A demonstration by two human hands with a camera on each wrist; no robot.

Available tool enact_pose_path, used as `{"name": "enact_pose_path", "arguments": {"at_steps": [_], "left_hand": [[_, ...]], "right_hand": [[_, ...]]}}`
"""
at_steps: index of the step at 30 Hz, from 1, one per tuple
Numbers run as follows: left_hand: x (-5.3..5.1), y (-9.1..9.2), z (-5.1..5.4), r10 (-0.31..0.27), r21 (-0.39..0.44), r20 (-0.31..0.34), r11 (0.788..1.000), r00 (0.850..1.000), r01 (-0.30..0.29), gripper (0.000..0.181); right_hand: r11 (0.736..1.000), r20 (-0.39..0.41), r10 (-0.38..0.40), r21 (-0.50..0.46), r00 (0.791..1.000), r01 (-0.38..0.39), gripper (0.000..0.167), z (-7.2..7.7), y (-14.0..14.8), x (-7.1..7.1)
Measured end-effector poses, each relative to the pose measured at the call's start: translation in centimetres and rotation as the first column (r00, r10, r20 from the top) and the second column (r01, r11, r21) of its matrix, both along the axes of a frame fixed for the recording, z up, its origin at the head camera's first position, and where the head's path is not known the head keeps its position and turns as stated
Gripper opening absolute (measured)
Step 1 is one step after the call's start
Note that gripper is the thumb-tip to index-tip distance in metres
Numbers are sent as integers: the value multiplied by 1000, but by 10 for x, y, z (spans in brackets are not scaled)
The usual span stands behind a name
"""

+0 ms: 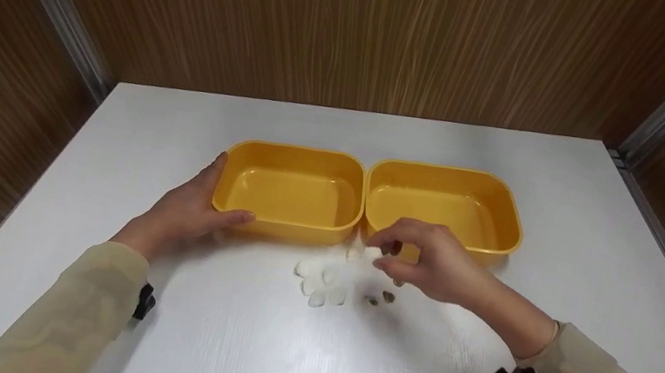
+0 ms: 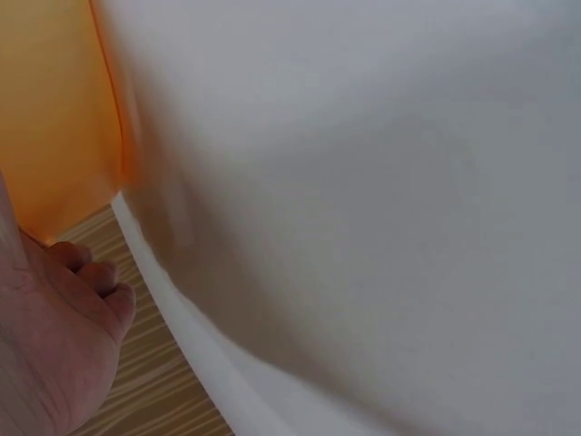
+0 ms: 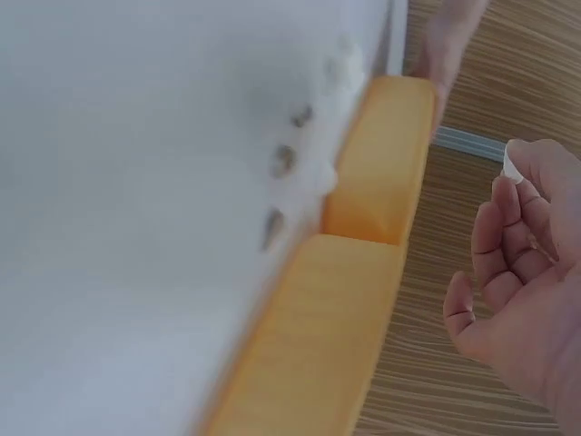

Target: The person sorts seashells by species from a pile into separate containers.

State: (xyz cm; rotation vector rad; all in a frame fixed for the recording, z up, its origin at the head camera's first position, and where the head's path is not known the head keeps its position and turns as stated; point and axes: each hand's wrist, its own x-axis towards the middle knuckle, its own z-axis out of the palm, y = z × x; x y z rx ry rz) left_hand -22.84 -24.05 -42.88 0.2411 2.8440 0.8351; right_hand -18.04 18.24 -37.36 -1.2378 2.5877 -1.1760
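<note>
Two yellow bins stand side by side; both look empty inside. My left hand (image 1: 183, 209) rests on the left bin (image 1: 283, 230), thumb at the front wall and fingers along its left side. Between thumb and fingertips my right hand (image 1: 437, 265) pinches a small white piece (image 1: 372, 253), held before the front of the right bin (image 1: 500, 252). The right wrist view shows the same white piece (image 3: 512, 166) between the fingers of my right hand (image 3: 526, 263). Several white pieces (image 1: 320, 284) lie in a cluster on the table, with small brown pieces (image 1: 388, 297) to their right.
The white table (image 1: 250, 355) carries the bins near its back half. Wood-grain panels (image 1: 359, 29) rise behind it and at both sides, with metal strips at the corners. One pale piece (image 1: 353, 254) lies close to where the bins meet.
</note>
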Motion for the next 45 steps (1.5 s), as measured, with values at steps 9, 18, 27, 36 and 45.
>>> {"name": "enact_pose_path", "arguments": {"at_steps": [9,18,27,36,45], "left_hand": [[4,3,0,-8,29,-24,1000,1000,8,135],[6,3,-2,7,33,-8,999,1000,-7,133],[7,2,1,10,30,-11,1000,1000,-9,131],[6,1,2,5,-7,-20,1000,1000,-5,133],[8,1,3,3,-18,-8,1000,1000,-4,131]], "right_hand": [[993,-4,-45,-105,999,44,19,15,-51,-48],[988,127,-99,-108,987,113,21,6,-93,-80],[989,159,-127,-54,979,137,20,-11,-119,-98],[989,187,-138,-30,973,146,17,-21,-128,-110],[988,158,-153,5,975,155,17,-30,-131,-115]]}}
